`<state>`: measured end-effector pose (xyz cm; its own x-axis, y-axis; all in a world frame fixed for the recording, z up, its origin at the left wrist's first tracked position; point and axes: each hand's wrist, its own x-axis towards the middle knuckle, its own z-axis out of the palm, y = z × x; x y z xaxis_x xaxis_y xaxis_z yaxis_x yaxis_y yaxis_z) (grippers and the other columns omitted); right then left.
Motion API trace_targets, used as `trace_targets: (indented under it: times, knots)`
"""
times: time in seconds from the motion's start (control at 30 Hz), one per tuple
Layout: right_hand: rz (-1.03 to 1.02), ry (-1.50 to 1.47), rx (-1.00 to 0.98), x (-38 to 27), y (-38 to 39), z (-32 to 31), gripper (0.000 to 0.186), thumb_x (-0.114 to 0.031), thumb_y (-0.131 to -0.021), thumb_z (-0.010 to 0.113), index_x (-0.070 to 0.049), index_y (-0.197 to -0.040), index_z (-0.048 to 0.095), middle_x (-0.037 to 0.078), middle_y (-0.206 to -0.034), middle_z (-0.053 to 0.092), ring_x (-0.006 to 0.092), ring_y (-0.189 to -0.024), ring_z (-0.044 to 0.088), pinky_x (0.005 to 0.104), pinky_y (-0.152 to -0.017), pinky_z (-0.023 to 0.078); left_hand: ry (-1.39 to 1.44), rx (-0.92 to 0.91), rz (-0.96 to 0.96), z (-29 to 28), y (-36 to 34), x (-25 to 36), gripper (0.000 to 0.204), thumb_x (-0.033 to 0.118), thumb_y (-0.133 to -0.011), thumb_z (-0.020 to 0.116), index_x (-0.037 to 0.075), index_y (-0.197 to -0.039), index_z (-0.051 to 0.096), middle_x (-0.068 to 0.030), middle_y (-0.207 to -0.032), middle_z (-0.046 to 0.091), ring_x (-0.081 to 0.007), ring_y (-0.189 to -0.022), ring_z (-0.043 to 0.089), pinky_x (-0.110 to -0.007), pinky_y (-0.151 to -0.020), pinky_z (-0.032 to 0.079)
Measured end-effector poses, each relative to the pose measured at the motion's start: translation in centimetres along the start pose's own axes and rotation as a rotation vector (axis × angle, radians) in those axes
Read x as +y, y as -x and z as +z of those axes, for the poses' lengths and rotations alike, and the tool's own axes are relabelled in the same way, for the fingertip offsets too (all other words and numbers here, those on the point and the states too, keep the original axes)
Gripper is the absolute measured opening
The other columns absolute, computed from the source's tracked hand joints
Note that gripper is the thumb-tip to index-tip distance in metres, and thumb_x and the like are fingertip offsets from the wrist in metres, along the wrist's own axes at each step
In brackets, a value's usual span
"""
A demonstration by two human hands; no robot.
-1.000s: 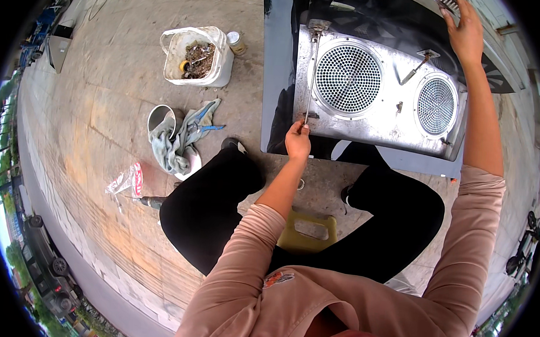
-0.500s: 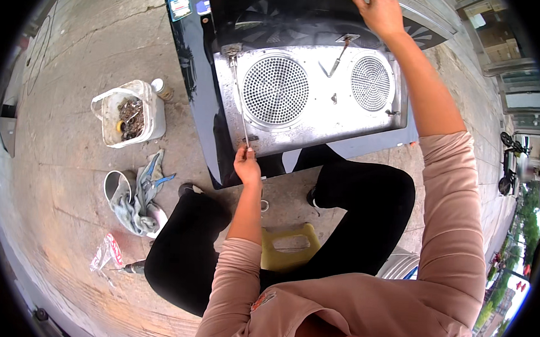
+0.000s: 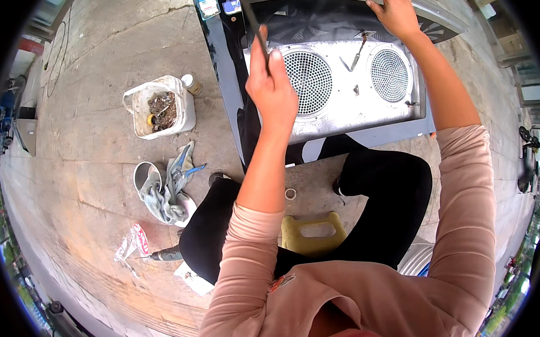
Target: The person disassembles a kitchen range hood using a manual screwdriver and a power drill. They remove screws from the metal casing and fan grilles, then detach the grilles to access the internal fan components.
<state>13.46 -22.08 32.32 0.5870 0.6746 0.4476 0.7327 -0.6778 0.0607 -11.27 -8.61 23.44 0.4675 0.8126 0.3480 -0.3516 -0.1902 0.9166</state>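
A range hood [image 3: 350,136] lies before me with two round perforated grilles [image 3: 308,83] in its silvery inner face. Its hinged black panel [image 3: 324,27] is raised at the far side. My right hand [image 3: 398,16] grips the far edge of this panel, fingertips partly cut off by the frame. My left hand [image 3: 272,87] is lifted above the hood's left part, thumb and forefinger closed on a narrow dark strip that looks like the panel's side edge. A bent metal strut [image 3: 356,56] hangs from a bracket between the grilles.
To the left stand a white bucket [image 3: 191,114] of dirty scraps and a small jar [image 3: 191,84]. Nearer lie a grey cloth [image 3: 166,203] with blue-handled pliers, a drill [image 3: 167,254] and a plastic wrapper [image 3: 135,241]. A yellow stool [image 3: 285,234] sits between my legs.
My left hand has let go of the thin metal rod by the hood's near left corner and risen to the dark strip. My right hand stays on the panel. The view has shifted.
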Motion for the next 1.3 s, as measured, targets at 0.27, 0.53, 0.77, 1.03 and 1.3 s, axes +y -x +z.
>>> trace_targets:
  times: [0.27,0.53,0.77,1.03,1.3]
  knots:
    - [-0.238,0.133,0.241,0.9,5.3,-5.1,0.042,-0.014,-0.085,0.068,-0.003,-0.124,0.058,0.012,-0.128,0.056,0.0282,-0.12,0.052,0.0366,-0.102,0.042,-0.65,-0.238,0.194,6.7,-10.8,1.5,0.032,0.024,-0.096,0.051,0.011,-0.125,0.057,-0.0175,-0.083,0.069,-0.0369,-0.081,0.065,-0.045,-0.071,0.05]
    - [1.105,-0.421,-1.535,4.2,60.8,-25.7,0.02,-0.027,-0.076,0.077,-0.009,-0.086,0.075,0.009,-0.082,0.072,0.0186,-0.079,0.066,0.0324,-0.075,0.052,-0.644,-0.249,0.179,7.0,-10.4,0.4,0.028,0.029,-0.098,0.049,0.014,-0.118,0.061,-0.0028,-0.074,0.068,-0.0209,-0.074,0.066,-0.035,-0.07,0.049]
    - [1.754,-0.894,-1.776,-6.4,72.1,-31.3,0.026,-0.03,-0.085,0.071,-0.014,-0.105,0.072,-0.001,-0.094,0.067,0.0132,-0.092,0.059,0.0378,-0.081,0.048,-0.591,-0.251,0.106,6.6,-11.4,1.6,0.027,0.028,-0.096,0.052,0.012,-0.116,0.061,-0.0071,-0.073,0.068,-0.0274,-0.073,0.066,-0.04,-0.067,0.049]
    - [1.812,-0.98,-1.847,-8.9,73.9,-33.2,0.024,-0.021,-0.083,0.072,-0.013,-0.105,0.071,-0.002,-0.094,0.066,0.0125,-0.089,0.059,0.0356,-0.075,0.05,-0.612,-0.267,0.116,6.7,-10.9,1.7,0.027,0.026,-0.096,0.052,0.011,-0.117,0.061,-0.0082,-0.073,0.068,-0.0263,-0.071,0.066,-0.039,-0.067,0.049]
    - [1.758,-0.982,-1.874,-9.9,76.0,-30.3,0.027,-0.028,-0.08,0.074,-0.011,-0.101,0.071,0.0,-0.09,0.067,0.0143,-0.084,0.06,0.0349,-0.073,0.05,-0.597,-0.274,0.159,6.5,-11.0,1.8,0.025,0.022,-0.096,0.052,0.011,-0.118,0.06,-0.0093,-0.07,0.065,-0.0264,-0.067,0.065,-0.039,-0.063,0.047]
